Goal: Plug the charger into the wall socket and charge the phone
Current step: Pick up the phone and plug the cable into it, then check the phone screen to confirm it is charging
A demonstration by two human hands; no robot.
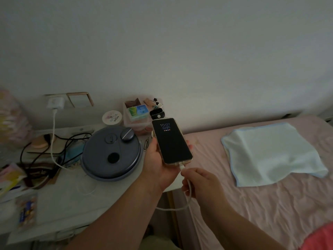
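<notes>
A white charger sits in the wall socket at the left. Its white cable drops over the bedside table and loops round to the phone. My left hand holds the black phone upright above the table's right edge, with its screen lit and showing 10:07. My right hand pinches the cable's plug, which is at the phone's bottom port.
A round blue-grey lidded container stands on the white bedside table, with tangled black cords, a round tub and a clear box of small items. A pale blue towel lies on the pink bed at right.
</notes>
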